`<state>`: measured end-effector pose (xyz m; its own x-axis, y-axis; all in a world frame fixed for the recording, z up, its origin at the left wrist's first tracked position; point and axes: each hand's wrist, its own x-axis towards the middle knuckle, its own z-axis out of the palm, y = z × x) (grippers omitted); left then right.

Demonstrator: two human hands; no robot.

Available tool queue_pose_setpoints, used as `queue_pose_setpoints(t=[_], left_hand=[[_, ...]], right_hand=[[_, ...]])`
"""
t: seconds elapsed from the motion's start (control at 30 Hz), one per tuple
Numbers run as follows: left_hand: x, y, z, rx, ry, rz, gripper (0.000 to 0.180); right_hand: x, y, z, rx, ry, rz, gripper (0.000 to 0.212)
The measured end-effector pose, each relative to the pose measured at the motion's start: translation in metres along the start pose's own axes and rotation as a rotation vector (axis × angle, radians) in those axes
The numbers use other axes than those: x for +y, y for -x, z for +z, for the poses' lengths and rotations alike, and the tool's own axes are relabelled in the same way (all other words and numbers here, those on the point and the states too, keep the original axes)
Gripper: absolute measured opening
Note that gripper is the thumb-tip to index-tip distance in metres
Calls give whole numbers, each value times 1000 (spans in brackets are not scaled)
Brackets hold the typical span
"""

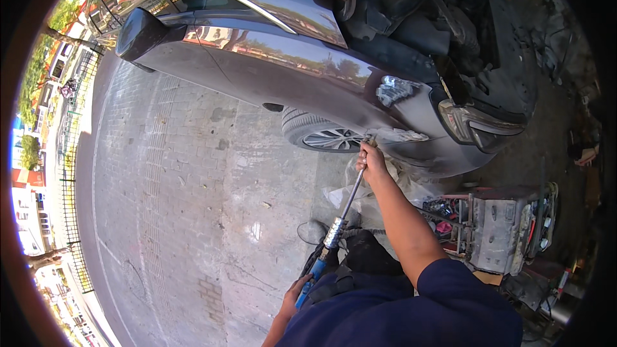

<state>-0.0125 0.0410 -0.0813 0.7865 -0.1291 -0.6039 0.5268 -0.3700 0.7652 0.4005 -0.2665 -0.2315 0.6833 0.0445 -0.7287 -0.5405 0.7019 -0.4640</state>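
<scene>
In my two hands is a slide hammer dent puller (333, 234), a long thin rod with a ribbed silver weight and a blue rear grip. My left hand (294, 294) is closed round the blue grip, low beside my waist. Up front, my right hand (373, 164) is wrapped round the rod's far end, close to the car's front fender (347, 99). A rough, bare silvery patch (395, 135) shows on the fender just beyond my right fingers. Whether the tip touches the metal I cannot tell. A second scuffed patch (393, 90) lies higher up.
The front wheel (331, 139) is left of my right hand, the headlight (482, 125) to its right. Clear plastic sheeting (411, 186) lies below the fender. A dusty machine on a cart (498, 228) stands right of my arm. Paved ground (186, 186) stretches left toward a fence (69, 186).
</scene>
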Motion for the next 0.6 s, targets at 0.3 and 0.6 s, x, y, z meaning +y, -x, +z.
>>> queue_pose_setpoints(t=[0.3, 0.6], left_hand=[[-10, 0, 3, 18, -113, 112, 78], [13, 1, 2, -3, -197, 113, 59]], right_hand=[[-2, 2, -1, -33, -20, 35, 26], [-6, 2, -4, -60, -29, 86, 24]])
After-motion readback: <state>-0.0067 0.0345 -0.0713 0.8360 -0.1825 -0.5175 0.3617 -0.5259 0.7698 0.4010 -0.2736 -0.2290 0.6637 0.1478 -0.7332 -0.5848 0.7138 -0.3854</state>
